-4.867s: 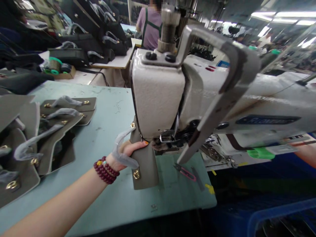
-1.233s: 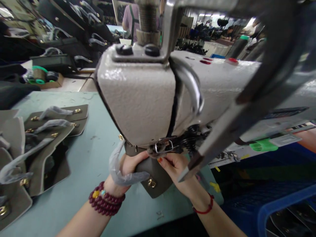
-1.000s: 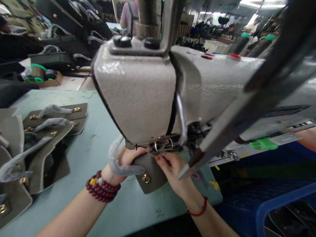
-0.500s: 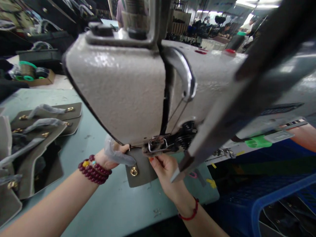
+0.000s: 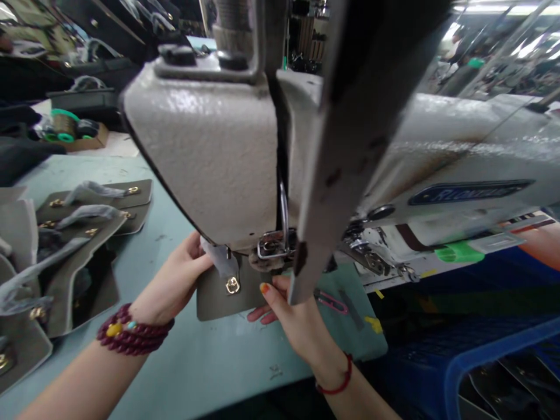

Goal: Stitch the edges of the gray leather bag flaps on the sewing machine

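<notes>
A grey-brown bag panel lies on the pale green table under the head of a sewing machine. On the panel sit a gold metal fitting and a handle wrapped in clear plastic. My left hand is closed on the panel's left side, next to the wrapped handle; its fingertips are partly hidden behind the machine head. My right hand grips the right edge, thumb on top and some fingers beneath. The needle area is largely hidden by the machine.
Several similar panels with wrapped handles are stacked at left. A pink thread snipper lies right of my right hand. A blue crate with more panels stands at lower right. A grey metal bar crosses the view; thread spools sit behind.
My left hand has shifted back and left, its wrist turned. The panel has moved left and swung slightly, and my right thumb now lies on its edge. The silver take-up lever has dropped.
</notes>
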`<state>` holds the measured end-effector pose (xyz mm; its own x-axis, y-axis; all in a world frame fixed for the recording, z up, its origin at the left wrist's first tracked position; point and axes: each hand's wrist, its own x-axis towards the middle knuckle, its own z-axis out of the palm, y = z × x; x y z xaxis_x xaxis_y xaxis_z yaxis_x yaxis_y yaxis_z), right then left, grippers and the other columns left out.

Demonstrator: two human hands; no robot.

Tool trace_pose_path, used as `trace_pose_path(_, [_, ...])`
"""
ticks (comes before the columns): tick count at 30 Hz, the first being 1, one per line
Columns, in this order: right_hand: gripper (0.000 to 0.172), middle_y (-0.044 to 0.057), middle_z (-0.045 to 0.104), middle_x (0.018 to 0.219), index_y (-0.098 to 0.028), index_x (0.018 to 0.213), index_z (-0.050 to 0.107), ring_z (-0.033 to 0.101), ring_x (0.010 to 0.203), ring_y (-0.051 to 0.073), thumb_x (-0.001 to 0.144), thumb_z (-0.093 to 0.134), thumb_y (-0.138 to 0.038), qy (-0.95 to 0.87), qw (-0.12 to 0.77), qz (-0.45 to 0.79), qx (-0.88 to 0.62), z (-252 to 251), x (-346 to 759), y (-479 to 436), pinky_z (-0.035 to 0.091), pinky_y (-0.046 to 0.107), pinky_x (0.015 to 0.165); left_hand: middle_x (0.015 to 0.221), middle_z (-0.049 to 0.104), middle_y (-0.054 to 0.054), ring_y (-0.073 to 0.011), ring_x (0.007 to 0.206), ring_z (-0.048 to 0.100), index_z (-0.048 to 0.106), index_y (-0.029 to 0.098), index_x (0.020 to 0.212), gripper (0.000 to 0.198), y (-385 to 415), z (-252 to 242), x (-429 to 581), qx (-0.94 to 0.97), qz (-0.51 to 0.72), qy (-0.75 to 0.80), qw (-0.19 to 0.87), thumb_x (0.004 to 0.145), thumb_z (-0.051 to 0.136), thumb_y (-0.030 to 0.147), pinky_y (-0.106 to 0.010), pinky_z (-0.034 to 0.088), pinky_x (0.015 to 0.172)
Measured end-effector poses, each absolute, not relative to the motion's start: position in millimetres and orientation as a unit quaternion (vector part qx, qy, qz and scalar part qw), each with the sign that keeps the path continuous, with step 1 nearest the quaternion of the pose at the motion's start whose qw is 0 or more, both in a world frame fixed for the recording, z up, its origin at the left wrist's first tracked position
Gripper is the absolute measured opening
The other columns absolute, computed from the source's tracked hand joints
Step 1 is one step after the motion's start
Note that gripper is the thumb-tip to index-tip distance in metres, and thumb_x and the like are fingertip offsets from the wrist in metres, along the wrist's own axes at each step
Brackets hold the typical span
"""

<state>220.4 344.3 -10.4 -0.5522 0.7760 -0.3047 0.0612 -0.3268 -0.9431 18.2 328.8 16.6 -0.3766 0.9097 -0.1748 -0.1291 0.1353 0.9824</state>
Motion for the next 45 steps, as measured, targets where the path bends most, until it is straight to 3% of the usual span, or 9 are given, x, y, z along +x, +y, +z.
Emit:
trace_pose_path(4, [0.039, 0.0, 0.062, 0.06, -0.017, 0.077, 0.054, 0.072, 0.06, 0.019, 0.089, 0.058, -0.054, -0.504, 0.256, 0.716, -0.41, -13, 220, 341, 0.049, 0.019, 0.05, 0.115, 0.073, -0.008, -0.0259, 0.095, 0.071, 0.063, 0.024, 0.124, 0.052, 289, -22, 34, 0.157, 0.626, 0.528, 0.552, 0.076, 0.078, 0.036, -0.03, 0.061, 0.073])
trace_pose_path(8, [0.049, 0.004, 0.068, 0.059, -0.014, 0.077, 0.059, 0.068, 0.051, 0.015, 0.086, 0.058, -0.063, -0.48, 0.262, 0.744, -0.383, -14, 219, 337, 0.049, 0.018, 0.049, 0.114, 0.072, -0.009, -0.0299, 0.106, 0.065, 0.064, 0.025, 0.124, 0.052, 262, -35, 83, 0.114, 0.691, 0.397, 0.594, 0.079, 0.073, 0.048, -0.039, 0.057, 0.085])
trace_pose_path(10, [0.054, 0.006, 0.07, 0.06, -0.014, 0.074, 0.059, 0.067, 0.049, 0.014, 0.084, 0.057, -0.067, -0.478, 0.263, 0.749, -0.375, -15, 220, 336, 0.048, 0.018, 0.049, 0.105, 0.073, -0.009, -0.0276, 0.1, 0.065, 0.069, 0.022, 0.115, 0.049, 261, -34, 103, 0.122, 0.702, 0.381, 0.59, 0.077, 0.074, 0.051, -0.037, 0.056, 0.085])
trace_pose_path(14, [0.056, 0.006, 0.069, 0.056, -0.013, 0.072, 0.061, 0.065, 0.046, 0.012, 0.084, 0.058, -0.068, -0.486, 0.262, 0.74, -0.384, -15, 222, 334, 0.045, 0.015, 0.047, 0.081, 0.071, -0.007, -0.0191, 0.072, 0.061, 0.074, 0.016, 0.088, 0.039, 273, -27, 118, 0.06, 0.673, 0.446, 0.588, 0.07, 0.078, 0.05, -0.028, 0.052, 0.063])
trace_pose_path(17, [0.055, 0.006, 0.068, 0.055, -0.012, 0.071, 0.063, 0.064, 0.047, 0.012, 0.085, 0.058, -0.065, -0.489, 0.265, 0.736, -0.386, -14, 222, 332, 0.045, 0.015, 0.047, 0.061, 0.061, -0.002, -0.0137, 0.056, 0.05, 0.067, 0.013, 0.065, 0.039, 279, -25, 115, 0.022, 0.624, 0.498, 0.602, 0.067, 0.08, 0.05, -0.027, 0.047, 0.054])
trace_pose_path(21, [0.052, 0.006, 0.068, 0.056, -0.012, 0.068, 0.063, 0.063, 0.047, 0.011, 0.086, 0.059, -0.061, -0.488, 0.274, 0.738, -0.377, -12, 224, 331, 0.045, 0.015, 0.047, 0.048, 0.046, 0.003, -0.011, 0.052, 0.039, 0.055, 0.015, 0.047, 0.048, 279, -25, 112, 0.023, 0.599, 0.554, 0.579, 0.057, 0.087, 0.049, -0.025, 0.041, 0.05])
trace_pose_path(25, [0.044, 0.007, 0.072, 0.063, -0.011, 0.075, 0.065, 0.065, 0.051, 0.01, 0.088, 0.06, -0.053, -0.476, 0.267, 0.757, -0.358, -15, 232, 330, 0.045, 0.014, 0.049, 0.051, 0.048, 0.001, -0.0127, 0.057, 0.041, 0.052, 0.016, 0.047, 0.052, 276, -28, 108, 0.029, 0.576, 0.574, 0.582, 0.053, 0.088, 0.052, -0.026, 0.041, 0.052])
trace_pose_path(29, [0.047, 0.009, 0.074, 0.069, -0.012, 0.086, 0.066, 0.067, 0.052, 0.012, 0.091, 0.053, -0.057, -0.421, 0.276, 0.779, -0.374, -21, 239, 331, 0.046, 0.016, 0.048, 0.053, 0.045, 0.002, -0.0122, 0.058, 0.038, 0.051, 0.017, 0.049, 0.052, 273, -32, 105, 0.063, 0.571, 0.572, 0.586, 0.061, 0.084, 0.055, -0.025, 0.041, 0.054])
trace_pose_path(45, [0.043, 0.003, 0.065, 0.053, -0.014, 0.067, 0.058, 0.06, 0.046, 0.01, 0.084, 0.062, -0.054, -0.48, 0.296, 0.728, -0.39, -10, 226, 332, 0.048, 0.017, 0.048, 0.051, 0.041, 0.004, -0.0115, 0.057, 0.034, 0.049, 0.017, 0.047, 0.052, 273, -31, 106, 0.049, 0.567, 0.58, 0.583, 0.059, 0.085, 0.053, -0.025, 0.037, 0.053])
